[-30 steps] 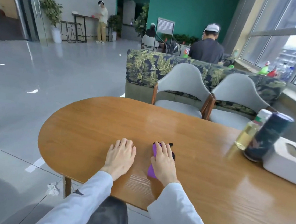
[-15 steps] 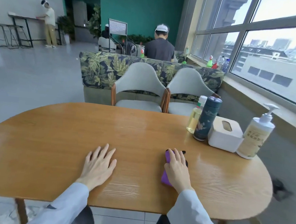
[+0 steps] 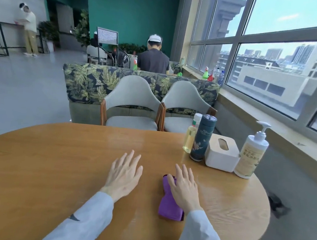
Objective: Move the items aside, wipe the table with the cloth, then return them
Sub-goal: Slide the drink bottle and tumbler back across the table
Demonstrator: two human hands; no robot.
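Right hand flat, fingers straight, on purple cloth, left hand grip apart, flat on counter beside it

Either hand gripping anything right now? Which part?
Nothing gripped. Right hand lies flat, fingers straight, on the purple cloth, covering its far right part. Left hand rests open on the table.

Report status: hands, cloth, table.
Left hand flat on table. Right hand flat on purple cloth. Four items grouped far right.
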